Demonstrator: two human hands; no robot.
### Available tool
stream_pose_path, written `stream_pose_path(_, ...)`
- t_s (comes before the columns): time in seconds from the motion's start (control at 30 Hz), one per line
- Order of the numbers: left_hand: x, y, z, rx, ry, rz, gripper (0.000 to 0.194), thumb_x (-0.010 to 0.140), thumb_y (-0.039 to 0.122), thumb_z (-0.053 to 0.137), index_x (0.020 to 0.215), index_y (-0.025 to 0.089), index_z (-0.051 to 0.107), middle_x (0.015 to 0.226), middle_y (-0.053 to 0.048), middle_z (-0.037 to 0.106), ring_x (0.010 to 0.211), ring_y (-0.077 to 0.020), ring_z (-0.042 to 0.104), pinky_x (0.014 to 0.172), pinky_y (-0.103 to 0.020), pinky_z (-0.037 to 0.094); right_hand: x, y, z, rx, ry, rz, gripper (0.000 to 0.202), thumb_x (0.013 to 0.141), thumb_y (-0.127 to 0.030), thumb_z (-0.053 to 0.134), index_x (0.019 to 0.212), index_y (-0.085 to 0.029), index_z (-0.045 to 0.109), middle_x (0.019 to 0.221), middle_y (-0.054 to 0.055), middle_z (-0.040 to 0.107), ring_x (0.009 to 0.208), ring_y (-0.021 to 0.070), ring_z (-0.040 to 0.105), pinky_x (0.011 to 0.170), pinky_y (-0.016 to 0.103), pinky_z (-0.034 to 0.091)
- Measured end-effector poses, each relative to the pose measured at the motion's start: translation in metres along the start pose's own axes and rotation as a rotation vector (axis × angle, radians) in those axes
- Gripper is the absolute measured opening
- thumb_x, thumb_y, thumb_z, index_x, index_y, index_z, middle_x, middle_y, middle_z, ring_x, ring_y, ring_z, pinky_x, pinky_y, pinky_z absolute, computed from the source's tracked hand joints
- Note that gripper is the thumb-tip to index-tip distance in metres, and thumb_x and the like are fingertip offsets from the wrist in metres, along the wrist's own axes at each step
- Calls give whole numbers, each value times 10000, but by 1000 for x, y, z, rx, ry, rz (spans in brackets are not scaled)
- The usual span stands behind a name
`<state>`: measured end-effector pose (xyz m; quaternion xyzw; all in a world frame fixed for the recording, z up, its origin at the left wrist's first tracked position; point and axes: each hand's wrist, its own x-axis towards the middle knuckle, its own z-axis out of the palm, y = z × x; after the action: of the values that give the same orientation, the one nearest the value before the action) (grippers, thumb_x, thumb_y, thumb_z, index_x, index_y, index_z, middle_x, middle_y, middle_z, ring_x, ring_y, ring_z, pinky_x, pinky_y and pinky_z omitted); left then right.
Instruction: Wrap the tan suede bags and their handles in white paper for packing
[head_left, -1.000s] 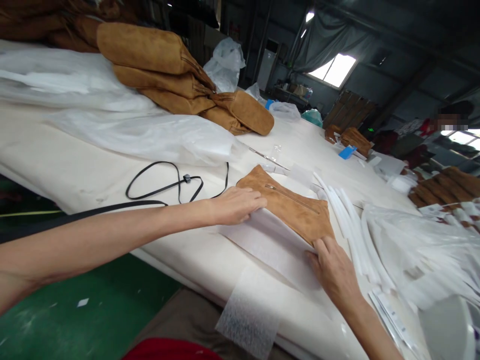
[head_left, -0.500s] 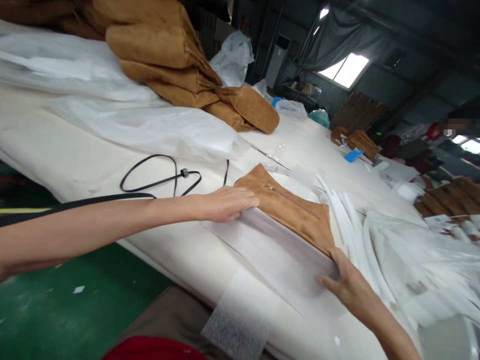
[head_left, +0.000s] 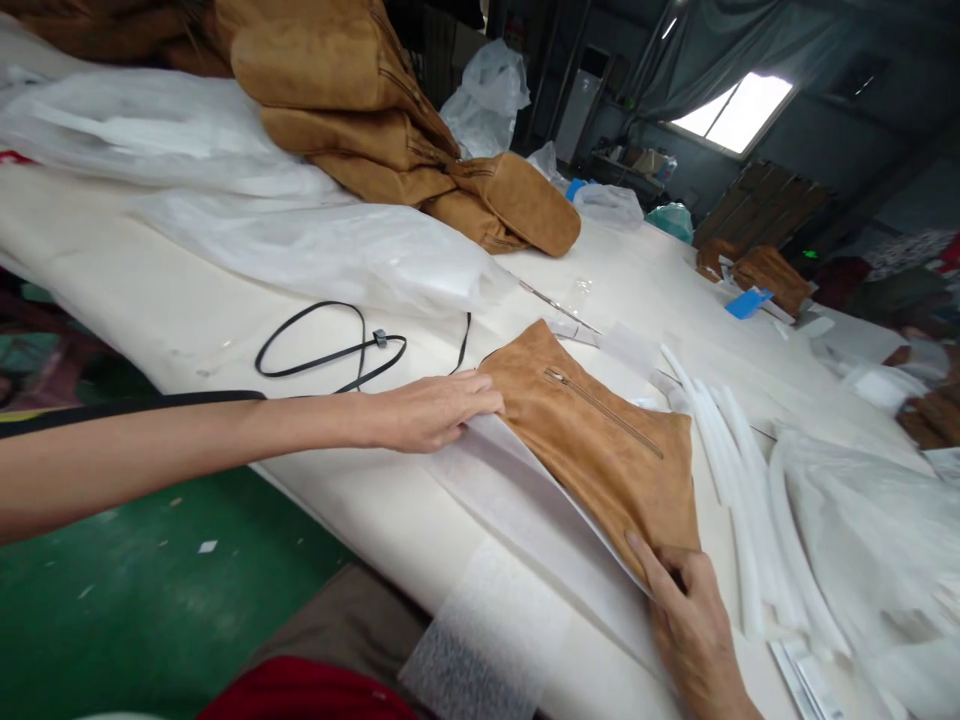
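Observation:
A brown suede-look bag (head_left: 585,440) with a zip (head_left: 604,412) across its face lies tilted before me on a thin white sheet (head_left: 517,500). My left hand (head_left: 431,412) is closed on the bag's left corner and the sheet's edge; its fingertips are partly hidden. At the near right corner, my right hand (head_left: 690,610) grips the bag, thumb on the near edge and fingers curled behind. Past my left forearm, a thin black strap (head_left: 311,368) with a small buckle (head_left: 379,339) loops on the table.
Brown bags (head_left: 420,140) are piled at the back left beside clear plastic bags (head_left: 315,245). White foam strips (head_left: 739,500) and more plastic (head_left: 862,540) lie at right. A translucent sheet (head_left: 480,640) hangs over the near table edge (head_left: 300,510).
My right hand has shifted down and closed on the bag's near corner, its thumb now on the bag. More of the bag's face shows, and less of the white sheet covers it.

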<state>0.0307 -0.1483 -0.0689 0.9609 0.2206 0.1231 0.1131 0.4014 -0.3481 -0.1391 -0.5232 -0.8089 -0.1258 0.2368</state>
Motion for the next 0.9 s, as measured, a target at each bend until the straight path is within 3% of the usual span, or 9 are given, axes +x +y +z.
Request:
stream_pose_path(0.13,-8,-8,13,103,91,105,320,754,-82,355,734,214,474,813,-42,517,761,-193,478,669,-294,400,-9,4,3,59,-67,-20,597,956,-60,402,1453,-384,467,845,43,512,804,192,548,729,342,485)
stream_pose_path(0.3,-15,-11,28,158,147,161,331,878,-19,325,723,211,505,885,-54,572,787,-186,472,710,-287,409,-7,6,3,5,-91,-144,579,978,-75,384,1467,-378,445,851,48,562,782,181,549,762,328,453)
stream_pose_path(0.37,-17,-5,22,154,100,151,286,874,12,363,747,211,524,922,-65,589,837,-197,498,747,-300,425,-2,7,1,-12,-106,-200,556,982,-84,368,1472,-334,450,914,62,621,847,188,577,807,329,440)
stream_pose_path(0.47,-16,10,3,155,-1,98,106,865,166,506,779,203,556,942,-74,601,863,-219,534,790,-335,443,7,6,-7,-65,-188,-253,523,992,-135,343,1477,-300,448,1212,94,650,1161,253,542,858,355,401)
stream_pose_path(0.6,4,33,-10,281,-50,-23,403,933,523,511,726,191,609,784,-58,611,720,-216,549,748,-377,430,18,0,-16,-131,-292,-301,542,972,-115,290,1466,-253,465,1468,73,520,1400,294,348,836,364,363)
stream_pose_path(0.67,23,45,-6,354,-22,-72,446,942,540,504,717,176,630,739,-61,620,704,-218,565,743,-384,423,22,-2,-18,-135,-303,-304,581,937,-60,300,1461,-245,469,1483,65,509,1411,278,336,843,363,355)
stream_pose_path(0.73,43,55,4,350,50,-11,361,939,484,545,834,160,666,843,-87,664,816,-240,605,802,-394,432,23,-4,-18,-142,-311,-289,611,908,-20,325,1455,-248,474,1486,56,509,1415,264,333,852,362,354)
stream_pose_path(0.8,59,59,18,271,120,165,340,950,453,541,1111,176,655,1144,-121,665,1097,-279,585,979,-439,395,21,-7,-15,-145,-323,-266,618,898,-6,347,1449,-251,479,1489,52,506,1423,264,326,859,367,363)
stream_pose_path(0.9,67,51,43,162,131,392,462,981,467,478,1414,308,477,1504,-69,466,1415,-302,359,1175,-537,165,19,-13,-15,-131,-350,-220,600,902,-31,382,1447,-262,475,1497,51,496,1430,275,334,869,390,403)
